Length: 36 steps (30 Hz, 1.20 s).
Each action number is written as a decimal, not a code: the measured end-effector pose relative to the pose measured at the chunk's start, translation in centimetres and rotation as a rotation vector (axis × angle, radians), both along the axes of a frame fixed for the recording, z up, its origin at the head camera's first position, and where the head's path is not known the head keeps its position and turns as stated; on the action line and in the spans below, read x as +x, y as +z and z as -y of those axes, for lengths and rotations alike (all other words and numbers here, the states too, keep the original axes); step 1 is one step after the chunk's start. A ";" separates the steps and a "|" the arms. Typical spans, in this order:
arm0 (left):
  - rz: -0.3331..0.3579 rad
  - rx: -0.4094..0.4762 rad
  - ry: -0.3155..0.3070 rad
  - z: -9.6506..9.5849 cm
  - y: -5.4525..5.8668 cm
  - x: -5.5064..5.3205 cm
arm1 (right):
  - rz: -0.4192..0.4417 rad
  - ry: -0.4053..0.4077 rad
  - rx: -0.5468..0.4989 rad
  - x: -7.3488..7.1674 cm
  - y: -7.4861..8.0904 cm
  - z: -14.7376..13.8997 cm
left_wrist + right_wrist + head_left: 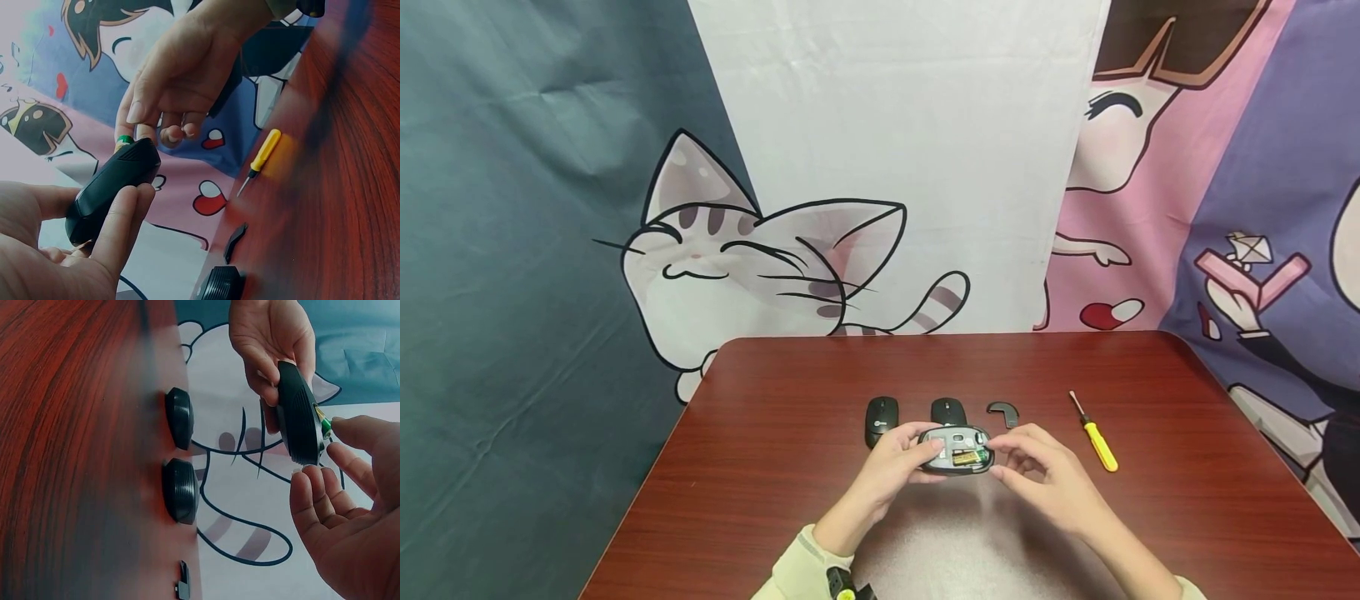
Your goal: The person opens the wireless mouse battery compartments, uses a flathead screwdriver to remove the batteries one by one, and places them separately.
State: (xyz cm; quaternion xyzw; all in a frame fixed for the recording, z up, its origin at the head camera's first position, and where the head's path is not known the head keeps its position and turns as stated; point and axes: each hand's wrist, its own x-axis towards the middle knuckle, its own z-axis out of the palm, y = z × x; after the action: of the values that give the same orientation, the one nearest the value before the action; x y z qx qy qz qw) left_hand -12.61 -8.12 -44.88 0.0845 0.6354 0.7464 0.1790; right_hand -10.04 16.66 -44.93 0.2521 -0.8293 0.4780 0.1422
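Note:
My left hand (891,462) grips a black computer mouse (936,435) by one end, its underside turned up toward the head camera. In the mouse's uncovered battery bay lies a gold and green battery (970,457); from the right wrist view, its green end juts out at a tilt. My right hand (1052,475) is at the mouse's other end, fingers extended and thumb apart. A fingertip (338,423) of it is at the battery's green end; whether it presses there I cannot tell.
Two more black mice (882,419) (948,410) rest on the brown table (760,517) behind the hands. To their right are a curved black cover (1003,412) and a yellow-handled screwdriver (1099,444). A printed cartoon curtain (895,125) hangs behind the table.

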 end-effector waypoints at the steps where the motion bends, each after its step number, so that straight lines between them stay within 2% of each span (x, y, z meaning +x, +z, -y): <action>1: 0.000 0.000 -0.001 0.0 0.0 0.0 | -0.002 -0.001 0.001 0.0 0.0 0.0; 25: 0.016 0.009 -0.008 -0.2 0.1 0.0 | -0.061 0.011 0.009 -0.6 -0.5 0.5; 36: 0.013 -0.008 -0.008 -0.4 0.2 0.1 | -0.056 -0.030 0.055 -0.5 -0.5 0.5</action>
State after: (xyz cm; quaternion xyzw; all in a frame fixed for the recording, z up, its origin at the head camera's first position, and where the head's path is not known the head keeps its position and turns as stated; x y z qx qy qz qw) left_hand -12.48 -7.76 -44.66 0.0814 0.6370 0.7436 0.1863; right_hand -10.50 16.12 -45.44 0.2568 -0.8416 0.4455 0.1653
